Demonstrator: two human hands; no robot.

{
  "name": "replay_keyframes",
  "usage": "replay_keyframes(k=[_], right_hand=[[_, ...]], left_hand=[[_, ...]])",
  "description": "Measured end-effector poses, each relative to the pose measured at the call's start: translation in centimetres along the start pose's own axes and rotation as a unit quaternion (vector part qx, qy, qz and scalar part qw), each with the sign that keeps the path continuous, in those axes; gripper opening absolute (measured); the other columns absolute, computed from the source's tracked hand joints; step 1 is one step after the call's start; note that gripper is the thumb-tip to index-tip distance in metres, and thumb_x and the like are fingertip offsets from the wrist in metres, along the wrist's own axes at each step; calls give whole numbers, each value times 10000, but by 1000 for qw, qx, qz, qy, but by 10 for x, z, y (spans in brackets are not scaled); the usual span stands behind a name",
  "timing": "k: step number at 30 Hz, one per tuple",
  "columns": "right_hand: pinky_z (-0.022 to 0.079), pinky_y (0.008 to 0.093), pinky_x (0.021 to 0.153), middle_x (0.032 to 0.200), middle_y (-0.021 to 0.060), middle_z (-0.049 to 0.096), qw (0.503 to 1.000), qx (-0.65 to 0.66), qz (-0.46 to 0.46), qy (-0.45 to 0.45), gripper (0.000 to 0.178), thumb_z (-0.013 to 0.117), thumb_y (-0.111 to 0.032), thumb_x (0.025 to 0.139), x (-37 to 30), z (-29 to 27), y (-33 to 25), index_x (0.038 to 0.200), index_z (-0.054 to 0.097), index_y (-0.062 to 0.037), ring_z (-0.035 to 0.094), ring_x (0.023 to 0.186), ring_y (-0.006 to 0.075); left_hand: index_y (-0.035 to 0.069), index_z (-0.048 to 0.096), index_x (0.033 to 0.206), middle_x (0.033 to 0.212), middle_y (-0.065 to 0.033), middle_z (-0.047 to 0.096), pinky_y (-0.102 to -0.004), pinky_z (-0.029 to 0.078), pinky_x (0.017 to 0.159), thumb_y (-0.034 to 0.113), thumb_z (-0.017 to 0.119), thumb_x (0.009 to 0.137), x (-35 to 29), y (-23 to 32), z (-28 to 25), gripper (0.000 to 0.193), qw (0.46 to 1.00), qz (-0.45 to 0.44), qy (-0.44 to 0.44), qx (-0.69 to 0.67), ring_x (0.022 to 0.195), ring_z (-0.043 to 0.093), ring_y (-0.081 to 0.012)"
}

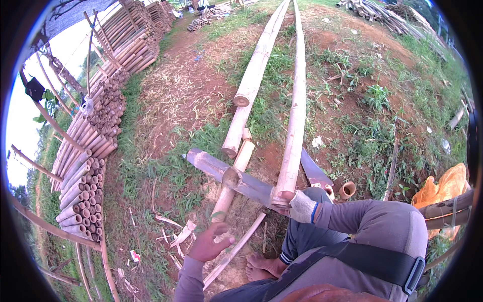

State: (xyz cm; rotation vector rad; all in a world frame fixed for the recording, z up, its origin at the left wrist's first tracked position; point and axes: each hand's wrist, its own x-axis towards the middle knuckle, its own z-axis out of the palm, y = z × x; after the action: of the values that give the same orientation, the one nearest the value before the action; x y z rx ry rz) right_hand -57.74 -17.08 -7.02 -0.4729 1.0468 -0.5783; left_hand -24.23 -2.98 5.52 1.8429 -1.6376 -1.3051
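My right hand (pixel 302 206), in a white glove with the fingertips bare, grips the near end of a long bamboo pole (pixel 293 126). The pole runs away from me, its near end at a greyish bamboo crosspiece (pixel 254 189). Fingers apart and holding nothing, my bare left hand (pixel 210 242) hovers beside the near end of a paler bamboo length (pixel 224 202). That length passes under the crosspiece, near a round joint (pixel 232 177). Two more long poles, a nearer one (pixel 254 75) and one partly beneath it (pixel 234 135), stretch out ahead.
Stacked bamboo (pixel 83 201) stands at the left behind slanting poles. Split pieces (pixel 185 231) and a thin strip (pixel 236 249) lie near my bare feet (pixel 264 265). To my right are a short bamboo tube (pixel 347 190), an orange sack (pixel 443 189) and bound poles (pixel 448 211).
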Motion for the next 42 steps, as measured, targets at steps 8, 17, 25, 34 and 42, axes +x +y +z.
replay_keyframes(k=[8,17,25,34,42], right_hand=[[543,387,1015,1175,108,768,830,-298,-99,-461,490,765,-310,981,-5,98,161,1365,684,-17,715,1139,248],[558,434,981,1230,181,723,965,-238,-26,-103,605,789,-363,939,117,42,43,1377,628,23,683,1165,298],[447,549,1203,1425,165,558,973,125,-106,-163,817,875,-482,905,142,180,16,1490,458,-93,563,1335,361],[446,586,1134,1379,102,666,951,-49,231,-202,710,855,-531,892,39,249,190,1434,564,-177,633,1311,324],[613,505,928,1193,280,761,572,-669,-110,-462,700,842,-515,850,90,233,246,1359,709,-52,760,1096,433]], left_hand=[[6,480,1492,1430,-320,632,-480,528,1098,475,915,777,86,-39,63,960,999,-28,-15,36,1322,653,-423],[105,491,1446,1262,-246,686,-545,571,980,232,904,734,-160,-174,40,832,912,-240,209,258,1123,698,-476],[174,504,1432,1279,-95,702,-590,366,1160,142,916,635,-367,-286,82,898,793,-404,308,336,1272,645,-336],[162,253,1697,1675,-115,409,-633,307,1240,601,630,949,-348,-345,188,946,313,-251,798,-450,1545,414,-320],[111,238,1704,1740,-170,272,-638,252,1290,624,754,910,-239,-365,127,1077,286,-107,698,-648,1599,312,-386]])
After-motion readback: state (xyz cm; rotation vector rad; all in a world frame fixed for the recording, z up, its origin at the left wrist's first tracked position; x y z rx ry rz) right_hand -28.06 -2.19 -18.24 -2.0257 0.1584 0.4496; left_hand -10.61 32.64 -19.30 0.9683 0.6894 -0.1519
